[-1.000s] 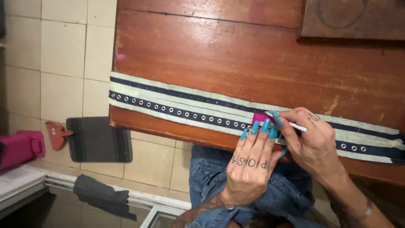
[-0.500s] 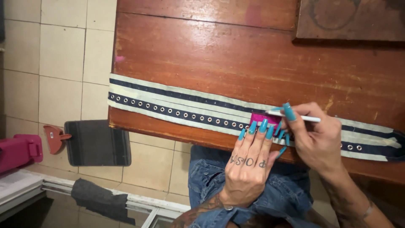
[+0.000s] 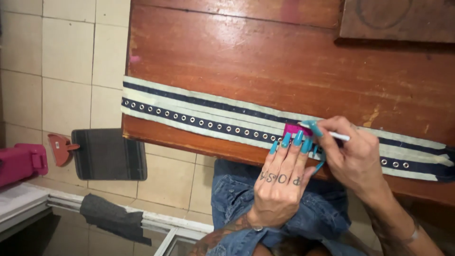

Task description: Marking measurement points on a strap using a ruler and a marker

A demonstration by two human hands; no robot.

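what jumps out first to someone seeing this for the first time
A long pale fabric strip with navy stripes and a row of metal eyelets runs across the near edge of the red-brown wooden table. Toward its right end, the left hand, with long turquoise nails, presses a small magenta piece onto the strip, while the right hand holds a white pen-like marker against it.
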